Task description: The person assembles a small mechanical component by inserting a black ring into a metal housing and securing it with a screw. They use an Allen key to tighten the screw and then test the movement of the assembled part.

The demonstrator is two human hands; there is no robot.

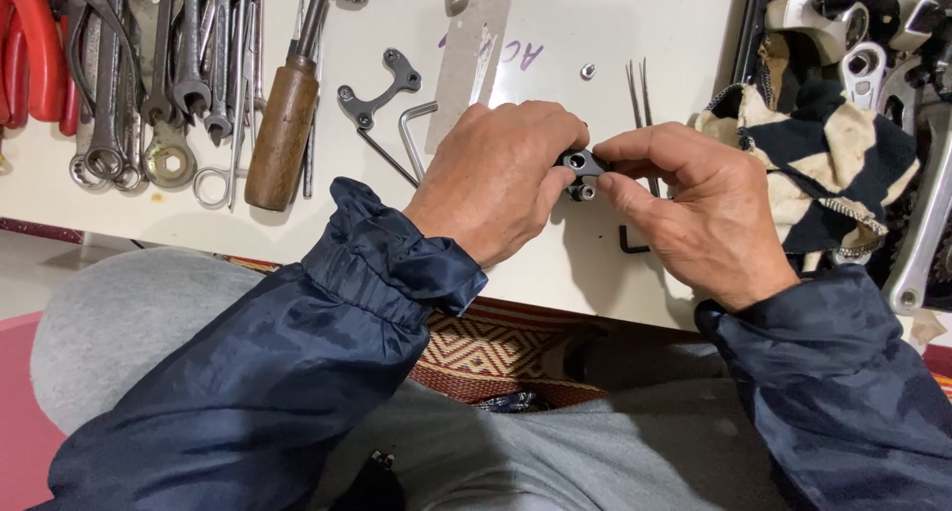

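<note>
Near the white board's front edge, my left hand and right hand pinch a small dark metal clamp, my fingers hiding most of it.

Navy sleeves, a dark grey clamp, a cream-and-black striped rag, a brown-handled tool.

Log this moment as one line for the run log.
left hand: holds small dark metal part | right hand: pinches same part | white board beneath | wrenches far left
</note>
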